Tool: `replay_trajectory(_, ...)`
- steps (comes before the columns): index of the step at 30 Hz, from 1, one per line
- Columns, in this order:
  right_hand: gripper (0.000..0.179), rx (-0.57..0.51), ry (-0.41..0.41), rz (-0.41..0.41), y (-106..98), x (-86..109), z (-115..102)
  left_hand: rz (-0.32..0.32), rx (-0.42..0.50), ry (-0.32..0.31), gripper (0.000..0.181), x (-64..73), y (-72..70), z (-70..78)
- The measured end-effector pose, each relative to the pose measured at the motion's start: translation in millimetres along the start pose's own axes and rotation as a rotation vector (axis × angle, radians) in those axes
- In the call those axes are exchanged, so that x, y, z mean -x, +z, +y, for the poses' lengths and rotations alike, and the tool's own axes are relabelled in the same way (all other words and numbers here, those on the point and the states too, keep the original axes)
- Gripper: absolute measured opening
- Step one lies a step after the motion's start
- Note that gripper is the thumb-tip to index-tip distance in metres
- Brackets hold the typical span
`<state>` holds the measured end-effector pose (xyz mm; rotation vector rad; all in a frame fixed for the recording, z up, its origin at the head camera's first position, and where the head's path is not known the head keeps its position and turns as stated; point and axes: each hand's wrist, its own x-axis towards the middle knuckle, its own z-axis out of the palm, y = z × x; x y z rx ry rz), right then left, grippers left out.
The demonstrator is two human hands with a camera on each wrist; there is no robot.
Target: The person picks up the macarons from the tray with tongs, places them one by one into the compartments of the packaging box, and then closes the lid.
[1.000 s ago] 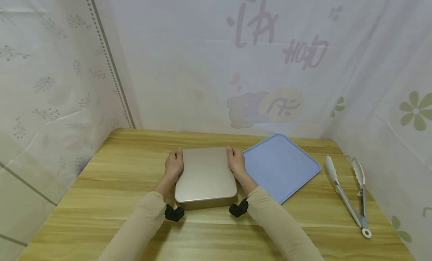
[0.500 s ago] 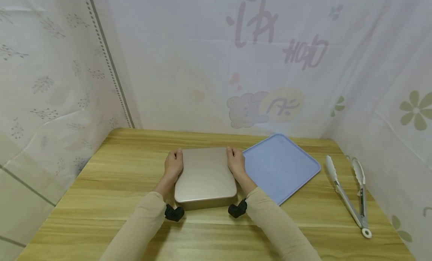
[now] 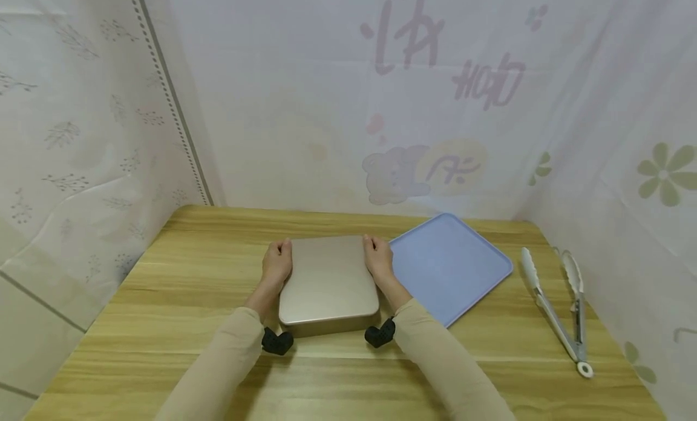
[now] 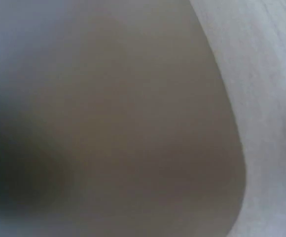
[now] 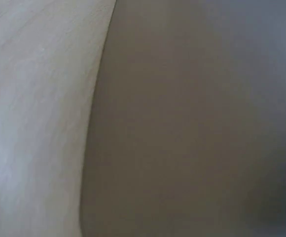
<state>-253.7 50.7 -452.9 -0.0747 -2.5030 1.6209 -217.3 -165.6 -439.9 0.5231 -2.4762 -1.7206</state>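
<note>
A champagne-coloured metal baking tin (image 3: 329, 280) with rounded corners rests on the wooden table, its flat face up. Whether that face is a lid or an upturned base, I cannot tell. My left hand (image 3: 277, 265) grips its left side near the far corner, the thumb along the top edge. On the opposite side my right hand (image 3: 379, 261) holds it the same way; the fingers of both hands are mostly hidden. Each wrist view has the tin's blurred brown wall (image 4: 148, 113) close up, beside the pale table surface (image 5: 34, 118).
Just right of my right hand lies a shallow blue tray (image 3: 449, 267), turned at an angle. Farther right, spread tongs (image 3: 563, 324) with pale tips lie near the table's right edge. Patterned white cloth (image 3: 305, 106) hangs behind and at both sides.
The whole head view has shifted slightly, so everything sits a little farther left and up in it. Both hands keep their hold, and the tin stays in place on the table.
</note>
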Motion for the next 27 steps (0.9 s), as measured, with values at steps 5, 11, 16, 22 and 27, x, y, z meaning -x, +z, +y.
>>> replay_trajectory(5, 0.044, -0.083, 0.04, -0.068, -9, -5.2, 1, -0.039, 0.047, -0.024, 0.049, -4.1, -2.4, 0.9)
replay_trajectory(11, 0.046, -0.283, 0.118, -0.131, -37, -8.0, -4, -0.147, 0.111, -0.015, 0.06, -5.5, -25.6, 7.1)
replay_trajectory(16, 0.044, -0.307, 0.128, -0.159, -72, 4.1, -5, -0.297, 0.074, 0.093, 0.074, 1.7, -56.4, 16.7)
replay_trajectory(22, 0.05, -0.248, 0.006, -0.251, -117, 24.1, -6, -0.41, -0.036, 0.308, 0.072, 20.0, -80.6, 36.3)
replay_trajectory(27, 0.051, -0.134, -0.192, -0.297, -144, 46.0, -13, -0.518, -0.043, 0.564, 0.057, 43.8, -88.4, 53.7)
